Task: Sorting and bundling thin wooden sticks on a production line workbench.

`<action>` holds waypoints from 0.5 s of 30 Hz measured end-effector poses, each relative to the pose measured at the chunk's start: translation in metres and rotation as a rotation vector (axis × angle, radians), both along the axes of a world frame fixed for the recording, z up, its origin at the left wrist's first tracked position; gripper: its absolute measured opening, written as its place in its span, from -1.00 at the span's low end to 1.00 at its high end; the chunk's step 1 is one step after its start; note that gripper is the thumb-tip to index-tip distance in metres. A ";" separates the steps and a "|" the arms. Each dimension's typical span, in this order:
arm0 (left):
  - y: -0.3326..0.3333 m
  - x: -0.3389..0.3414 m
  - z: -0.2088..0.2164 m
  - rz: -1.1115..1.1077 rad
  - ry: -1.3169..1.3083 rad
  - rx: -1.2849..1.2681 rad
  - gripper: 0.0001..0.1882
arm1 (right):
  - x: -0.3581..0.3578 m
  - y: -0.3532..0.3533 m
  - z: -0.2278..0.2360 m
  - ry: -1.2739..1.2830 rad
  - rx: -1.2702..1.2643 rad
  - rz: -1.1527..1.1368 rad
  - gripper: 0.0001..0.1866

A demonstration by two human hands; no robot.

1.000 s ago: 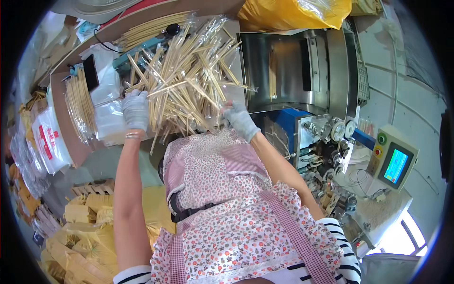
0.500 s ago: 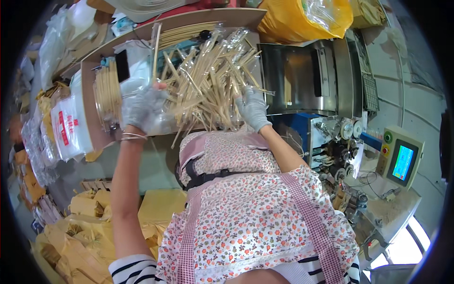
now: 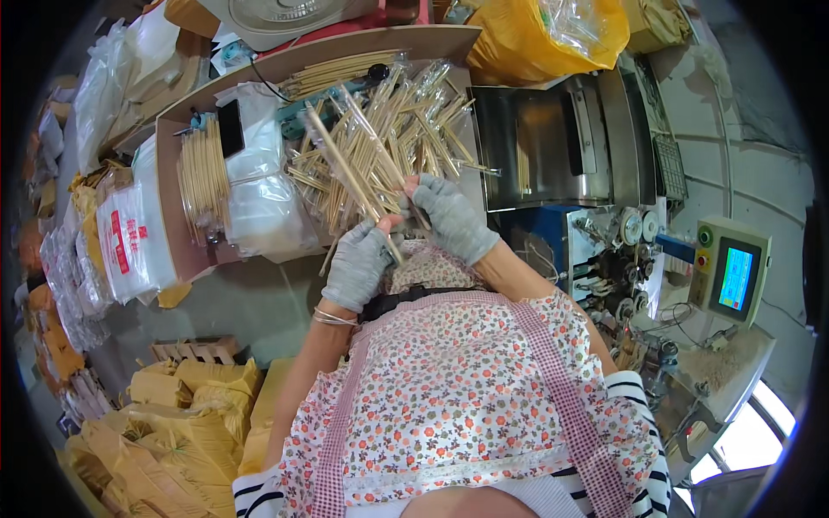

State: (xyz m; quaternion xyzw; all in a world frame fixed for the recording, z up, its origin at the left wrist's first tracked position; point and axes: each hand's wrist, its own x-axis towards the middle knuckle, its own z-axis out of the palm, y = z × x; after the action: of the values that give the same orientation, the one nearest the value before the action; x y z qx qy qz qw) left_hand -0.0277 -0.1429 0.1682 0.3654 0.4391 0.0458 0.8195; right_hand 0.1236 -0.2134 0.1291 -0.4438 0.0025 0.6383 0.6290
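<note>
Both my hands wear grey gloves with bare fingertips showing, and they are close together in front of my apron. My left hand [image 3: 357,268] is closed on the lower end of a pair of wrapped chopsticks [image 3: 342,166], which slants up and to the left. Just to its right, my right hand [image 3: 453,220] pinches another clear-wrapped pair of chopsticks [image 3: 371,136] by its near end. Beyond them lies a loose pile of wooden chopsticks in clear sleeves [image 3: 432,121], in a shallow cardboard tray [image 3: 380,41]. The gloves hide the gripped ends.
Left of the pile are clear plastic bags [image 3: 269,203], a dark phone [image 3: 230,128] and a bunch of bare sticks [image 3: 204,168]. A metal machine [image 3: 553,147] with a control panel [image 3: 734,268] stands right. A yellow sack [image 3: 535,39] is behind; brown packages [image 3: 164,432] fill the lower left.
Both hands have drawn back from the pile toward my body and come together. My left hand moved right and nearer. Each now holds wrapped chopsticks up.
</note>
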 end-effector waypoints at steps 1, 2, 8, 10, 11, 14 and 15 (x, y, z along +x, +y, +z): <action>0.002 0.002 0.002 0.003 -0.006 0.002 -0.66 | -0.001 -0.001 0.008 -0.006 0.002 0.003 -0.83; 0.004 0.007 0.003 0.019 -0.010 0.064 -0.68 | -0.002 0.000 0.018 -0.140 -0.033 0.029 -0.84; 0.020 0.015 -0.024 0.175 -0.168 0.088 -0.74 | -0.018 -0.010 0.026 -0.801 -0.025 0.173 -0.84; 0.016 0.025 -0.022 0.178 -0.187 0.072 -0.75 | -0.017 -0.010 0.024 -0.873 -0.023 0.223 -0.81; 0.009 0.031 -0.018 0.235 -0.193 0.053 -0.76 | -0.017 -0.009 0.027 -0.878 -0.021 0.219 -0.81; -0.002 0.043 -0.016 0.301 -0.229 0.169 -0.77 | -0.025 -0.005 0.037 -0.801 0.106 0.022 -0.74; -0.005 0.044 -0.020 0.308 -0.254 0.294 -0.78 | -0.026 -0.007 0.041 -0.808 0.110 0.020 -0.74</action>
State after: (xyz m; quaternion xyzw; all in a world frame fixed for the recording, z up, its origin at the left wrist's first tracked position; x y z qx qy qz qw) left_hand 0.0165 -0.1474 0.1485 0.4008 0.3717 0.2788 0.7896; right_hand 0.0976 -0.2201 0.1697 -0.6245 -0.2831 0.4179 0.5961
